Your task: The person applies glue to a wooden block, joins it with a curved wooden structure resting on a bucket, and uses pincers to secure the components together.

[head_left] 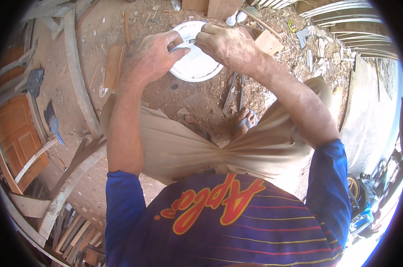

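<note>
Both my hands meet over a white round lid or bucket top (196, 66) in front of my knees; whether it is a loose lid or the top of a bucket I cannot tell. My left hand (154, 58) is at its left side, thumb and forefinger bent together in a pinch. From the right, my right hand (226, 46) reaches across the far part of the white disc with its fingers curled closed. A small dark bit shows at the right fingertips, too small to name. What the left fingers pinch is hard to make out.
Wood chips and scraps cover the ground. A brown board (114, 66) lies to the left, and a square wood piece (269, 42) to the right. Two dark rods (235, 91) lie near my feet. A curved timber frame (77, 66) and a blue-handled brush (55, 129) are farther left.
</note>
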`<state>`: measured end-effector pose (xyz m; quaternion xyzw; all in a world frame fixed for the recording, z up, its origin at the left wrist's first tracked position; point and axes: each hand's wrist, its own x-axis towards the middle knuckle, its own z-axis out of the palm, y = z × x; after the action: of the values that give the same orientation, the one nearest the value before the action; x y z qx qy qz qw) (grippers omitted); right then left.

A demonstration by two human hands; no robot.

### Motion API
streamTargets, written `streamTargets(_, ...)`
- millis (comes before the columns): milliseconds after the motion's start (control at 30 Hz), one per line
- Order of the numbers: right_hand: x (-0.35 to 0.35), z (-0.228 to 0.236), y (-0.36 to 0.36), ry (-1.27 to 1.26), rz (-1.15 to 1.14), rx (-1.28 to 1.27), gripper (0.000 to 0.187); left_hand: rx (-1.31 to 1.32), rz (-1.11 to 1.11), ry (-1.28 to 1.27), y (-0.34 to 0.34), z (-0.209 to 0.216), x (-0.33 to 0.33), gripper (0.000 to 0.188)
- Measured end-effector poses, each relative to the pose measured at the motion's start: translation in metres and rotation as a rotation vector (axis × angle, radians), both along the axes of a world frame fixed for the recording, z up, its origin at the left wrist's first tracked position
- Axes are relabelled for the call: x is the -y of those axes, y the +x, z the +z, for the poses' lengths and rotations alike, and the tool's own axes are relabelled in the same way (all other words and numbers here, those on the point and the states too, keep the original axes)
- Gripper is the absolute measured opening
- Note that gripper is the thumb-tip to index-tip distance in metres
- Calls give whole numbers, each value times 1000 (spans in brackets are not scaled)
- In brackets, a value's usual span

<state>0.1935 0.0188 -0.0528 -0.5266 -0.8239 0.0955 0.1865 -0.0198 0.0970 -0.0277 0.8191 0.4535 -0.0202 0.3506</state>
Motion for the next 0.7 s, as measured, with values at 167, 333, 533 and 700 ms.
streamTargets(167,4,-3,-4,16,22,66,20,25,0,26,-1,-1,0,37)
streamTargets(333,9,-3,-10,67,33,114,24,1,46,-2,1,7,4,40)
streamTargets(533,10,-14,-15,195,25,107,22,8,-10,70,0,6,3,42)
streamTargets(700,13,-13,-17,156,17,121,25,17,-20,88,1,3,4,44)
